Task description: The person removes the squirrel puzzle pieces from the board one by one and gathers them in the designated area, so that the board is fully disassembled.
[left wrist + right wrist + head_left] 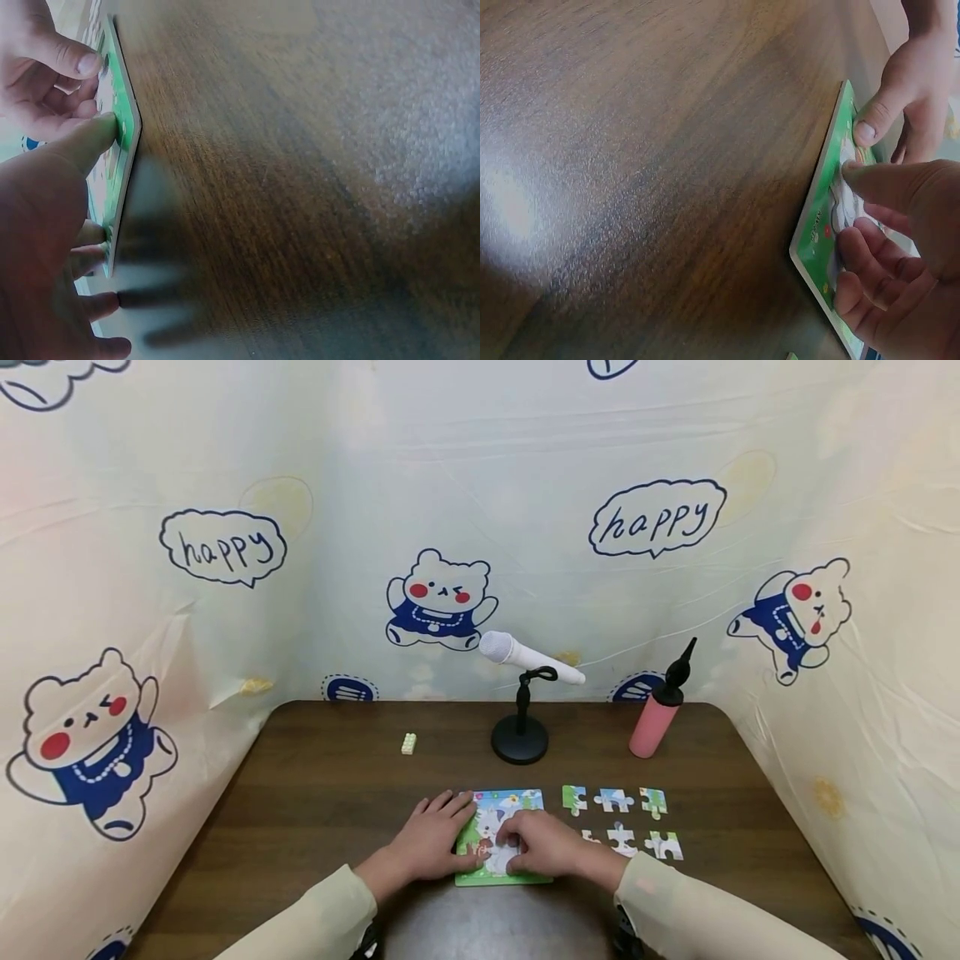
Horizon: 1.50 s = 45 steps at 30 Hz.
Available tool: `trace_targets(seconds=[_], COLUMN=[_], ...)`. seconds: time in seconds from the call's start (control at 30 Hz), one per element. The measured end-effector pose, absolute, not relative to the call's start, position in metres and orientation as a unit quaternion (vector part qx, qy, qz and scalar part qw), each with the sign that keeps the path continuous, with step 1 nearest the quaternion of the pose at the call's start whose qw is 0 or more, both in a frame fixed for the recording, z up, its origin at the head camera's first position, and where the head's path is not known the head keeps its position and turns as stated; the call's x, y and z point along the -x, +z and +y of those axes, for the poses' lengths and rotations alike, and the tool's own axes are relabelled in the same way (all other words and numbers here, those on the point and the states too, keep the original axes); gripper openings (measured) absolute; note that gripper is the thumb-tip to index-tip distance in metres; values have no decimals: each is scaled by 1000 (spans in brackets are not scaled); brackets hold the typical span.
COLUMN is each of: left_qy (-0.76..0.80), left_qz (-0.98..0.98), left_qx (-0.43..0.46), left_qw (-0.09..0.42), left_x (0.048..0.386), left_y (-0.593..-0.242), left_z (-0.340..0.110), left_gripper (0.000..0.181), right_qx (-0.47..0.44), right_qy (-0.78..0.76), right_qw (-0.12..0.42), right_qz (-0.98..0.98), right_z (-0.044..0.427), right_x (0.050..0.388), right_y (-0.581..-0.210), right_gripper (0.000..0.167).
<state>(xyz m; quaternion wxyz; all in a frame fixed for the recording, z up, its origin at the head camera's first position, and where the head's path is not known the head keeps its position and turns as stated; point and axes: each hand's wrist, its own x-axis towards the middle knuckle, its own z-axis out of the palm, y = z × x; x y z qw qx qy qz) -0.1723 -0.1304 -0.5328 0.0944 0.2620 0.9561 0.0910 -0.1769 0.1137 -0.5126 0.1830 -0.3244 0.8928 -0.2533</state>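
Observation:
A jigsaw puzzle board [502, 879] with a green border and a cartoon animal picture lies flat on the table. My left hand [429, 842] rests on its left side, fingers spread and extended, some reaching past the edge, thumb on the lower part. Over the middle and right of the board, my right hand [551, 843] has its fingers curled. In the right wrist view its thumb and fingers pinch a white puzzle piece [843, 201] at the board's surface. Several loose puzzle pieces [622, 838] lie in two rows to the right, one partly hidden by the right hand.
Behind the board, a white microphone [536, 662] sits on a black stand [519, 740]. A pink and black hand pump [653, 727] stands at the back right. A small pale yellow toy brick [408, 743] lies at the back left. Printed cloth [525, 527] surrounds the brown table [315, 827].

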Motion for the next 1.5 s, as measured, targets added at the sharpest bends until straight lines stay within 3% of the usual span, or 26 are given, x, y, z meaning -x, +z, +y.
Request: trace_targets(seconds=[0.43, 1.07, 1.5], left_qy=[104, 101, 102], left_qz=[952, 952, 951], left_qx=[-265, -263, -266], left_qw=[115, 122, 123], left_x=[173, 172, 170], left_y=[-527, -528, -524], left_z=[-130, -132, -132], left_gripper=[88, 90, 90], right_qx=[305, 331, 301], right_qy=[-256, -305, -338], right_qw=[202, 179, 196], right_qz=[895, 875, 870], right_z=[109, 119, 190], right_x=[180, 184, 185], right_y=[-515, -506, -482], right_gripper=[25, 16, 13])
